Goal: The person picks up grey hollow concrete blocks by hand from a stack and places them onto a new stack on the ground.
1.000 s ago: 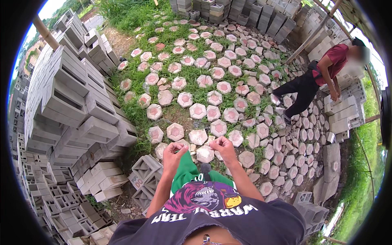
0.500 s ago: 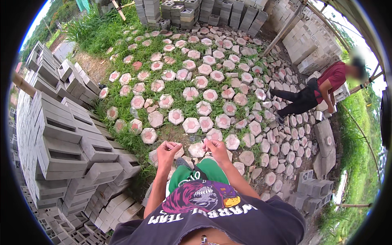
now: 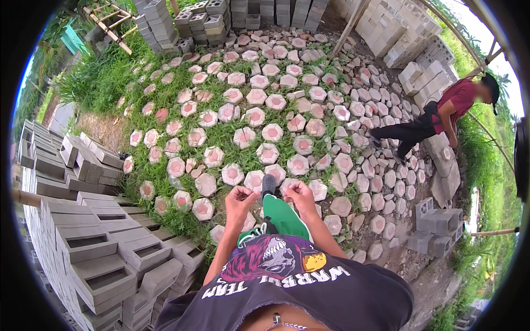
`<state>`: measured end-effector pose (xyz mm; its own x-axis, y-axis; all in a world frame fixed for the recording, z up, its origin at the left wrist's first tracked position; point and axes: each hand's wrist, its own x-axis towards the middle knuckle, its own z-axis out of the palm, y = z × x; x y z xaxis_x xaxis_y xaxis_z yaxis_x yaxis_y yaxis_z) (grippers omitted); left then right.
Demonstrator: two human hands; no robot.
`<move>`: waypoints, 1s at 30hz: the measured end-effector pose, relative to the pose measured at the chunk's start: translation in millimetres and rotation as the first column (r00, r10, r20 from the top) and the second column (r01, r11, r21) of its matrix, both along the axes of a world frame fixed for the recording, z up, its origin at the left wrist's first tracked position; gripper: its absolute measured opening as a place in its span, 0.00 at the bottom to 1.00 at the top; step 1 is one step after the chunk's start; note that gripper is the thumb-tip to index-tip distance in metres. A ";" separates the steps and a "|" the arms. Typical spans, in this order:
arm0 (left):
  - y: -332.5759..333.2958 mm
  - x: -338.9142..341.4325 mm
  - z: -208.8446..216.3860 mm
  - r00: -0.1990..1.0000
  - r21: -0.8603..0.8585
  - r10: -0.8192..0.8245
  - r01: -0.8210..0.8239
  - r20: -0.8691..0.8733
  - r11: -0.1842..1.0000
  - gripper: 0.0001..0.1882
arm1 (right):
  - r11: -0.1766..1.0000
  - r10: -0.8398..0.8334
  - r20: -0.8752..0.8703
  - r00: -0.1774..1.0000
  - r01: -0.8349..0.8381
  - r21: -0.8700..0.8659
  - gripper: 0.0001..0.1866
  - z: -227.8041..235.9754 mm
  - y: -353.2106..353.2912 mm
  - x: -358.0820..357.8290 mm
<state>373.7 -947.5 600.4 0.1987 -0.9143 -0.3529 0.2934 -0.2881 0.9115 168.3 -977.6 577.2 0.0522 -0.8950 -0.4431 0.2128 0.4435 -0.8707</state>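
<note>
Both of my hands are held up in front of my green shorts, a little apart, above the stone-covered ground. The fingers of my left hand curl in, thumb against fingertips as in a pinch. My right hand is bent the same way, with thumb and forefinger close together. Whatever they may hold is too small to make out. Below and between them, one dark shoe stands by hexagonal paving stones with reddish centres, such as this hexagonal paver.
Grey hollow concrete blocks are stacked along my left; more block stacks stand at the far side. At right, a person in a maroon shirt walks near a bamboo post. Small grey blocks sit nearer. Grass grows between the pavers.
I have stepped forward, one shoe now ahead between my hands. The view has shifted, and the other person appears farther right. My hands stay raised and pinched.
</note>
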 end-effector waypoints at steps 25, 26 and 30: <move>-491.2 73.8 -24.6 0.987 -0.004 -0.103 0.104 0.123 0.995 0.11 | 0.969 0.022 -0.096 0.995 -0.045 -0.243 0.14 -29.8 -481.5 64.4; -512.5 79.2 -24.6 0.988 -0.007 -0.122 0.123 0.092 0.992 0.11 | 0.975 0.010 -0.078 0.997 -0.027 -0.221 0.14 -29.4 -500.3 73.6; -604.7 112.1 -23.9 0.961 0.081 -0.213 0.201 0.178 0.976 0.11 | 0.993 0.003 -0.140 0.990 -0.020 -0.115 0.10 -10.8 -587.7 112.4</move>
